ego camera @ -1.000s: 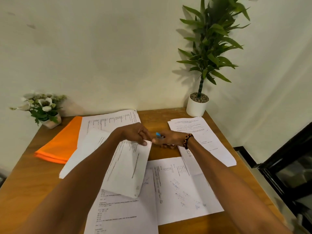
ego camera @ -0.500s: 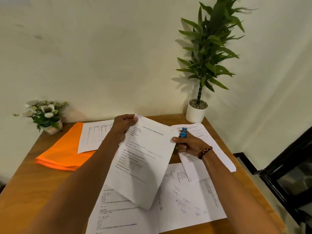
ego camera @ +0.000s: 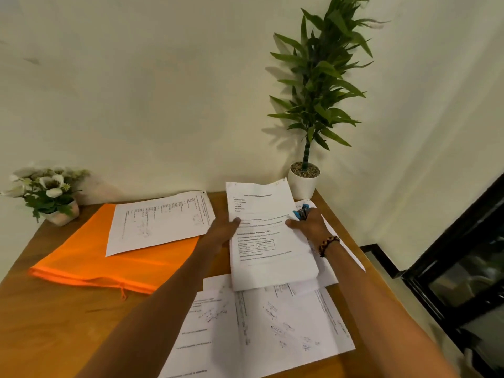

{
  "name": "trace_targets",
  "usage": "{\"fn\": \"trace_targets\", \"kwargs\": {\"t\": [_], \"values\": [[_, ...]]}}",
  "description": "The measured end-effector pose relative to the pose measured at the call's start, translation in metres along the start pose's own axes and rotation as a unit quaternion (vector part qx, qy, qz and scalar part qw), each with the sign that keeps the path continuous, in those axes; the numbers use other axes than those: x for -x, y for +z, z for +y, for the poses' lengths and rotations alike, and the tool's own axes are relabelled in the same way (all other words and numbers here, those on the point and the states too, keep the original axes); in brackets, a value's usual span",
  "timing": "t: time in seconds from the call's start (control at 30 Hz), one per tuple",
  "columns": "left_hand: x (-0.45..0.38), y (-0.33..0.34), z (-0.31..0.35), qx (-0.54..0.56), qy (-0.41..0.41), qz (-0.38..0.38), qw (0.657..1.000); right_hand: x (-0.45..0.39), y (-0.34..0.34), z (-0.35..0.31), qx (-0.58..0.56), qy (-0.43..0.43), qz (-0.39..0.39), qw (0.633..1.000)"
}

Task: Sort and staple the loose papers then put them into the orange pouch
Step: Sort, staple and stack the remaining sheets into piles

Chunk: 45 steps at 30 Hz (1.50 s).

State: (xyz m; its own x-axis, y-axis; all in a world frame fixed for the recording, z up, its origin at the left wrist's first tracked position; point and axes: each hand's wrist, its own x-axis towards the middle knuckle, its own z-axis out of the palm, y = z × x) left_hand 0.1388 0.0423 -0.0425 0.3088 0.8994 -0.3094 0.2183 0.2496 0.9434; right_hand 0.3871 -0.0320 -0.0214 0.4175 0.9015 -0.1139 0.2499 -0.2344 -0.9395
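A thin stack of printed papers [ego camera: 268, 242] is held upright-facing over the right half of the wooden table [ego camera: 54, 317]. My left hand [ego camera: 222, 231] grips its left edge, thumb on top. My right hand [ego camera: 311, 226] pinches the stack's right edge and also holds a small blue stapler [ego camera: 302, 211] between its fingers. The orange pouch [ego camera: 90, 257] lies flat at the left, with one printed sheet [ego camera: 161, 221] resting across its far right part. More loose sheets [ego camera: 272, 328] with handwriting lie under my arms at the near edge, and other sheets [ego camera: 331, 274] sit beneath the held stack.
A tall green plant in a white pot [ego camera: 304, 181] stands at the table's far right corner against the wall. A small pot of white flowers [ego camera: 51, 197] stands at the far left corner. A black frame [ego camera: 461, 255] is on the floor right of the table.
Both hands carried the stack rightward and turned it straight, over the right-hand sheets. The sheet on the pouch is now fully uncovered. The stapler stayed in my right hand.
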Motion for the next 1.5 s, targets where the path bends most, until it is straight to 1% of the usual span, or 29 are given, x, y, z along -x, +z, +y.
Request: {"fn": "trace_targets", "kwargs": {"t": [0.03,0.1,0.17,0.23,0.3,0.37,0.43,0.47,0.53,0.63,0.7,0.77,0.83,0.9,0.97,1.07,1.2,1.4,1.5], "values": [[0.001,0.009,-0.002,-0.017,-0.013,-0.008,1.000,-0.004,-0.007,0.000,0.066,-0.006,0.023,0.998],[0.004,0.029,0.003,-0.036,-0.043,-0.031,0.998,-0.009,-0.021,-0.001,0.196,-0.027,0.047,0.979],[0.008,0.045,0.012,-0.068,-0.054,-0.056,0.995,-0.012,-0.033,0.001,0.265,-0.037,0.067,0.961],[0.007,0.059,0.017,-0.100,-0.053,-0.068,0.991,-0.015,-0.042,0.004,0.325,-0.013,0.099,0.941],[0.002,0.071,0.015,-0.106,-0.056,-0.075,0.990,-0.018,-0.048,0.008,0.392,0.008,0.109,0.913],[-0.004,0.082,0.009,-0.103,-0.052,-0.089,0.989,-0.020,-0.053,0.009,0.433,0.010,0.111,0.895],[-0.013,0.089,-0.003,-0.124,-0.020,-0.089,0.988,-0.022,-0.056,0.011,0.453,0.008,0.109,0.885],[-0.017,0.091,-0.009,-0.144,0.001,-0.079,0.986,-0.023,-0.057,0.011,0.463,0.009,0.105,0.880],[-0.022,0.092,-0.017,-0.185,0.038,-0.035,0.981,-0.024,-0.057,0.010,0.488,0.008,0.096,0.868],[-0.018,0.092,-0.019,-0.233,0.068,0.042,0.969,-0.025,-0.055,0.011,0.511,0.013,0.099,0.854],[-0.015,0.092,-0.019,-0.301,0.096,0.082,0.945,-0.027,-0.053,0.015,0.514,0.019,0.106,0.851],[-0.012,0.093,-0.017,-0.337,0.127,0.104,0.927,-0.029,-0.048,0.019,0.505,0.021,0.115,0.855],[-0.012,0.095,-0.015,-0.346,0.145,0.108,0.921,-0.032,-0.043,0.020,0.480,0.021,0.117,0.869],[-0.013,0.097,-0.013,-0.349,0.139,0.110,0.920,-0.034,-0.037,0.019,0.454,0.020,0.109,0.884],[-0.014,0.098,-0.013,-0.335,0.122,0.114,0.927,-0.035,-0.031,0.016,0.425,0.006,0.101,0.899],[-0.012,0.100,-0.014,-0.315,0.100,0.117,0.936,-0.038,-0.020,0.016,0.419,-0.010,0.074,0.905],[-0.012,0.103,-0.015,-0.316,0.082,0.109,0.939,-0.037,-0.003,0.019,0.390,0.021,0.034,0.920],[-0.010,0.099,-0.017,-0.322,0.075,0.101,0.938,-0.034,0.006,0.024,0.423,0.023,0.043,0.905],[-0.010,0.093,-0.016,-0.320,0.063,0.099,0.940,-0.032,0.006,0.017,0.472,0.015,0.018,0.881]]}}
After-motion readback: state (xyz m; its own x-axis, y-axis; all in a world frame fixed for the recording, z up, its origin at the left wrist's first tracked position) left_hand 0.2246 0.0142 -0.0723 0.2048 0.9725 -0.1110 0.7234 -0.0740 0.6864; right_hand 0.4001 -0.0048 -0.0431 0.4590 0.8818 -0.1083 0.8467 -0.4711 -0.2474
